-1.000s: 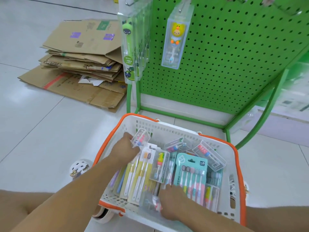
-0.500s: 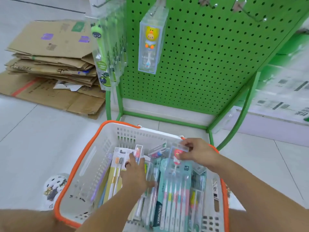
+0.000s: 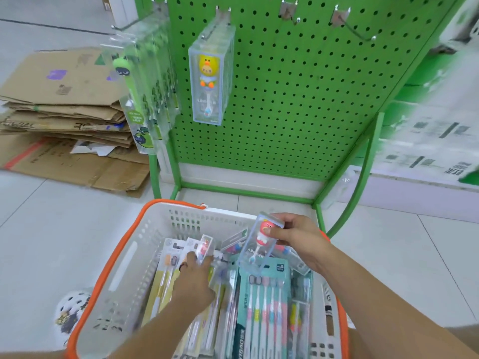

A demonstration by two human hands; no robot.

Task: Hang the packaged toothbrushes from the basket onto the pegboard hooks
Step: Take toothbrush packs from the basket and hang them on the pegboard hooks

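A white basket with an orange rim [image 3: 121,257] sits on the floor below a green pegboard [image 3: 298,99]. It holds several toothbrush packs. My right hand [image 3: 298,239] grips a clear box with a pink character toothbrush [image 3: 259,242], lifted above the basket's far side. Inside the basket, my left hand [image 3: 193,278] pinches another clear box with a pink toothbrush [image 3: 204,248]. A teal multi-brush pack [image 3: 264,307] lies under the raised box. On the board hang a yellow duck toothbrush box [image 3: 208,79] and green toothbrush packs [image 3: 145,89]. Two bare hooks [image 3: 293,15] stick out at the upper right.
Flattened cardboard boxes [image 3: 64,112] are stacked on the tiled floor to the left. The pegboard's green frame leg [image 3: 363,182] curves down at the right, next to a white and purple base [image 3: 414,187]. A patterned shoe [image 3: 72,312] shows left of the basket.
My right hand has risen out of the basket with the clear pink toothbrush box. My left hand shifted to the basket's middle and took hold of a second clear box. The view tilted up.
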